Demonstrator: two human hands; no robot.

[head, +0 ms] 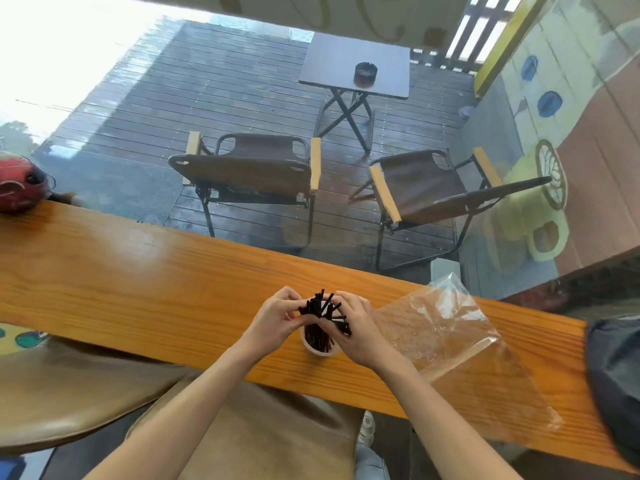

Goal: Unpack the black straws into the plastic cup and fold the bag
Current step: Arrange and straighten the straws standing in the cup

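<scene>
Both hands are at the cup: my left hand (277, 315) has its fingers curled round the straws (320, 308) from the left, and my right hand (356, 327) pinches the same bundle from the right, thumb and fingers closed on it. Black straws stand in the cup (320, 346), their tops fanning out unevenly above the fingers, a few tilted to the right. That cup is white-rimmed and stands on the wooden counter (138, 271), near its front edge, between my wrists. Just right of my right hand the bag (450, 337) lies flat and unfolded on the counter, clear plastic, its far corner raised and its near end hanging past the counter edge. At the counter's left end I see a red helmet (19, 183). A dark bundle (616, 382) sits at the right end.
</scene>
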